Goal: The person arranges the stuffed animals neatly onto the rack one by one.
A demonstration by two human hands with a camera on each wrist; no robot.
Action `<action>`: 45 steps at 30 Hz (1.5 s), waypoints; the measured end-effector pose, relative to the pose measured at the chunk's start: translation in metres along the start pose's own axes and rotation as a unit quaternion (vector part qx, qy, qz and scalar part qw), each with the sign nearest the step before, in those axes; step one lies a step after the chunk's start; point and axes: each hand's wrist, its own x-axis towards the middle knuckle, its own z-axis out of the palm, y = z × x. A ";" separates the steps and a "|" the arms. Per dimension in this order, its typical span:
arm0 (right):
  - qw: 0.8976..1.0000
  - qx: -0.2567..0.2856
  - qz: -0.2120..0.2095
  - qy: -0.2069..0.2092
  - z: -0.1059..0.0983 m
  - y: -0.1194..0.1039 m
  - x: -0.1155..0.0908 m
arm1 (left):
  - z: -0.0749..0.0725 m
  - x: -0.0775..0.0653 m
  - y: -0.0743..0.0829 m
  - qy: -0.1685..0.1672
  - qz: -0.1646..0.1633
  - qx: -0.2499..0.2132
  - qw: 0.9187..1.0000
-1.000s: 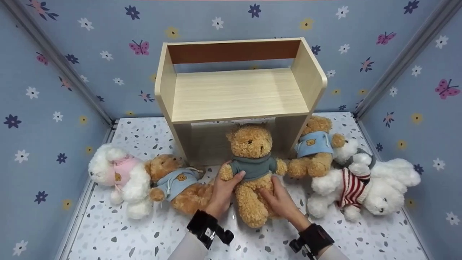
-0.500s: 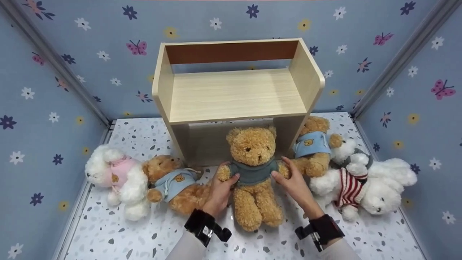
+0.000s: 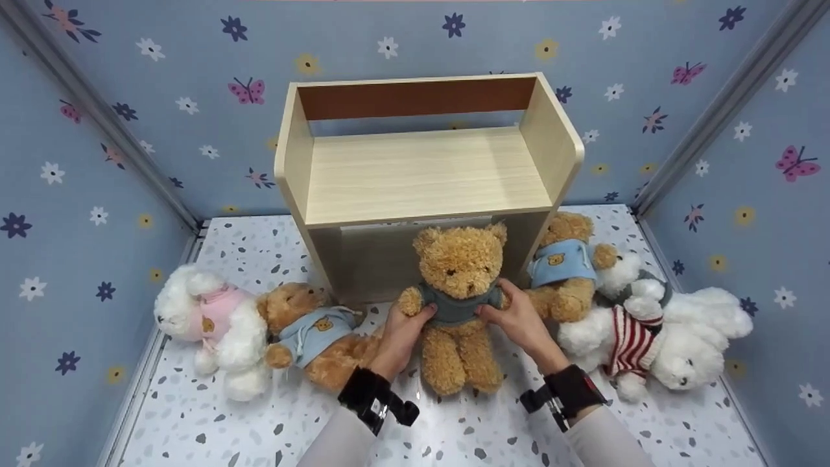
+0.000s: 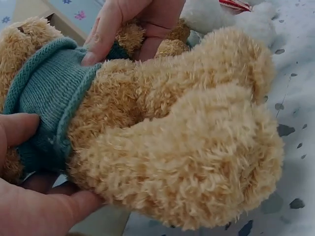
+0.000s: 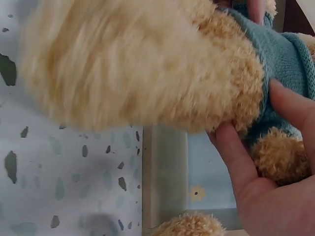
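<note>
A tan teddy bear [image 3: 462,363] in a dark green knitted sweater faces the head camera, upright in front of the shelf's lower compartment. My left hand [image 3: 401,334] grips its side beneath one arm, the thumb lying on the sweater [image 4: 54,93]. On the other side my right hand [image 3: 522,324] holds the body, its thumb also pressed to the sweater front. In the right wrist view, fingers [image 5: 236,157] reach behind the bear's back. Both legs of the bear hang free, toward the speckled floor; whether the feet touch it I cannot tell.
A pale wooden two-level shelf [image 3: 425,175] stands at the back. On the left lie a white plush in pink [image 3: 220,311] and a brown bear in a blue hoodie [image 3: 324,334]. On the right are a blue-hoodie bear [image 3: 563,263], a grey-and-white plush [image 3: 619,272] and a striped-sweater white plush [image 3: 690,353].
My right hand has shifted from the bear's leg up to its sweater side. The bear has turned from tilted to upright, facing the head camera, and moved slightly right.
</note>
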 end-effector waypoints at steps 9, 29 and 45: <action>0.997 -0.059 -0.031 0.046 -0.003 0.004 0.015 | -0.008 0.014 0.018 -0.100 -0.051 0.061 0.992; 0.982 -0.134 -0.046 0.128 0.001 0.001 0.048 | 0.020 0.061 0.021 0.026 0.058 0.176 0.982; 0.992 -0.008 0.034 0.120 -0.016 -0.021 0.069 | 0.045 0.096 0.020 0.055 0.114 0.094 0.988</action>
